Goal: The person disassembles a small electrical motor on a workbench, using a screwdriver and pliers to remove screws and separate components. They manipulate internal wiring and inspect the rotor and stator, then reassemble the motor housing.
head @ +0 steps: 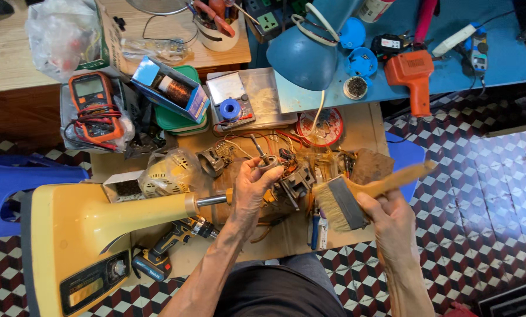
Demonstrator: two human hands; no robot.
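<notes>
Head view: single camera looking down on a cluttered wooden tabletop (pixel 365 126).
Left hand (pixel 250 191): fingers closed round a small motor part (pixel 269 164) with a thin shaft, held just above the tabletop centre.
Shaft axis: runs up and to the left from the part, away from the person.
Right hand (pixel 392 220): fingers wrapped round the wooden handle of a flat paintbrush (pixel 357 196).
Brush axis: handle points up and right; bristles point left and down, towards the motor part.
Gap: bristle tips lie to the right of the left hand, near but apart; no contact seen.
Nearer hand: the left already holds the part; the right carries the brush beside it.
Surroundings: yellow fan stand (pixel 98 229) on the left, cordless drill (pixel 169 243) beneath it, orange multimeter (pixel 95 105) at rear left, blue lamp shade (pixel 301 56) behind.
</notes>
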